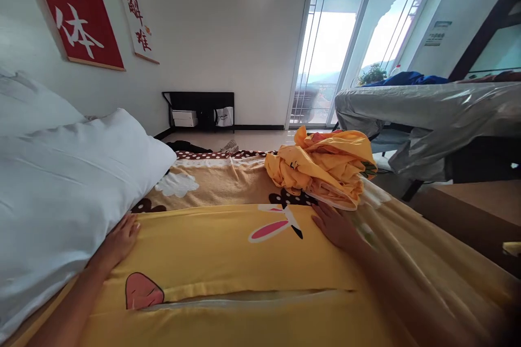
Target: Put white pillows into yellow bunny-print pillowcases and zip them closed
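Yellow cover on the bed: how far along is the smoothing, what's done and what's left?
The yellow cover lies spread mostly flat across the bed. In hand: left hand presses its edge beside the white pillow, right hand lies flat near the rabbit print. Left: the crumpled yellow bundle sits unfolded at the far edge, and the cover's near opening gapes.

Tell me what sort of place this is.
Most likely a bedroom: a white pillow lies on a bed with a yellow cartoon sheet, and a glass balcony door lights the room.

Right hand (336, 226) blurred (forearm too), pillow (61, 190) edge-cropped
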A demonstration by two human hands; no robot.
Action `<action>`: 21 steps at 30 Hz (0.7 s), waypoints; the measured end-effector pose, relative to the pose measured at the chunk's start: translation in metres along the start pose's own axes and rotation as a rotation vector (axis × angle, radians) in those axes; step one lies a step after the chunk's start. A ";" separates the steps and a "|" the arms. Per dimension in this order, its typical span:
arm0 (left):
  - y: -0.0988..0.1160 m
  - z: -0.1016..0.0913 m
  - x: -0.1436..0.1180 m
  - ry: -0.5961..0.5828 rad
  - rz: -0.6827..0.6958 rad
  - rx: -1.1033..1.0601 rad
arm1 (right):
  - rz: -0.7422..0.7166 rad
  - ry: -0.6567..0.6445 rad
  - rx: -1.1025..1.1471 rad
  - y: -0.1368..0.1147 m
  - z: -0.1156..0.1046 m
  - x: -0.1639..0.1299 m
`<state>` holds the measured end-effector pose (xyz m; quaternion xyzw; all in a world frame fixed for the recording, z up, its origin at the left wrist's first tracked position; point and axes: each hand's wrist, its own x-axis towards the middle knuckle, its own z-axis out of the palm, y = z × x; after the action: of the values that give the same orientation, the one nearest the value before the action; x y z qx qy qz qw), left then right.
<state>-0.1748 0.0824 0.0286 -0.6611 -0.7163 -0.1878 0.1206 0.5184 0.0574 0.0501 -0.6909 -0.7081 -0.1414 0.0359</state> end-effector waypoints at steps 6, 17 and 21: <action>0.177 -0.068 -0.021 -0.112 0.385 -0.170 | -0.115 0.049 0.115 -0.123 -0.044 0.006; 0.163 -0.035 -0.029 -0.369 0.205 -0.004 | -0.278 -0.049 0.266 -0.108 -0.036 0.003; 0.063 -0.034 -0.035 -0.332 0.160 0.067 | -0.076 -0.095 0.173 -0.002 -0.013 -0.029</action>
<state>-0.1116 0.0399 0.0512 -0.7335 -0.6774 -0.0419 0.0373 0.5155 0.0265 0.0549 -0.6639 -0.7442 -0.0480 0.0565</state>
